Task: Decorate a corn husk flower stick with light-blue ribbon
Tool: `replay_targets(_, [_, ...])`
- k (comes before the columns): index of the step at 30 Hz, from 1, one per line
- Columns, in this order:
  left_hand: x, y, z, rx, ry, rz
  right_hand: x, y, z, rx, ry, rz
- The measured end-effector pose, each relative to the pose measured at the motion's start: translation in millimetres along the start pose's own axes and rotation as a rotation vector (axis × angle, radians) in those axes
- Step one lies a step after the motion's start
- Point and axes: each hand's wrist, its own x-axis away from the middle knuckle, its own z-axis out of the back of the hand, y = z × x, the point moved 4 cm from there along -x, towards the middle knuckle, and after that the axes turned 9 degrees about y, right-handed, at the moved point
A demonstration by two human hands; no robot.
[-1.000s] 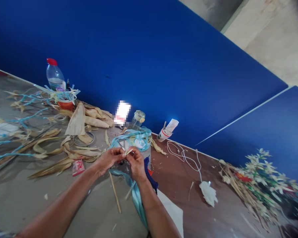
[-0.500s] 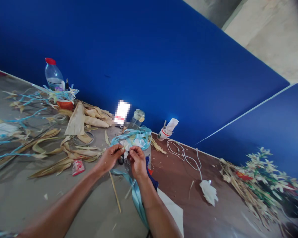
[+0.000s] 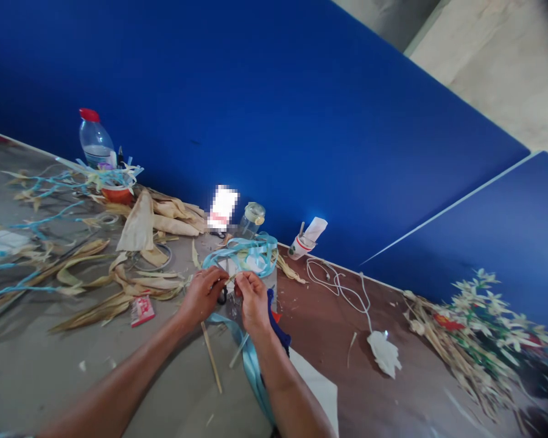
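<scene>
My left hand (image 3: 204,293) and my right hand (image 3: 254,301) meet near the middle of the table, fingertips almost touching. Both are closed in a pinch on a small, thin pale piece (image 3: 231,279) that shows between them; its shape is too small to make out. Light blue ribbon (image 3: 267,243) lies looped just beyond the fingers, and more ribbon (image 3: 252,365) runs down beneath my right forearm. A dark blue object (image 3: 279,328) is partly hidden beside my right wrist. One thin stick (image 3: 211,359) lies below my left hand.
Dried husks (image 3: 132,283), a red packet (image 3: 142,309) and a bottle (image 3: 95,143) are at left. A glass jar (image 3: 251,220) and a cup (image 3: 300,246) stand near the blue partition (image 3: 265,121). A white cable (image 3: 338,286) and white flowers (image 3: 484,298) lie right.
The fingers of my left hand have curled further over, with its back turned more upward. My right fingers have tilted slightly, and the pale piece between them shows less.
</scene>
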Motion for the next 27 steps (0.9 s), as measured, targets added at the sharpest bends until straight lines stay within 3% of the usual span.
replay_targets(13, [1.7,2.8,-0.4,-0.057,-0.030,-0.015,-4.3,0.2,2.4,-0.277,0.084,-0.250])
replay_targets(20, [-0.3,4.6,-1.3,0.112,-0.068,-0.006,-7.8,1.6,6.3,-0.336,0.089,-0.370])
replay_targets(27, [-0.6,-6.7,0.1,0.235,0.033,0.139,-15.3,9.6,13.8,-0.331,0.126,-0.394])
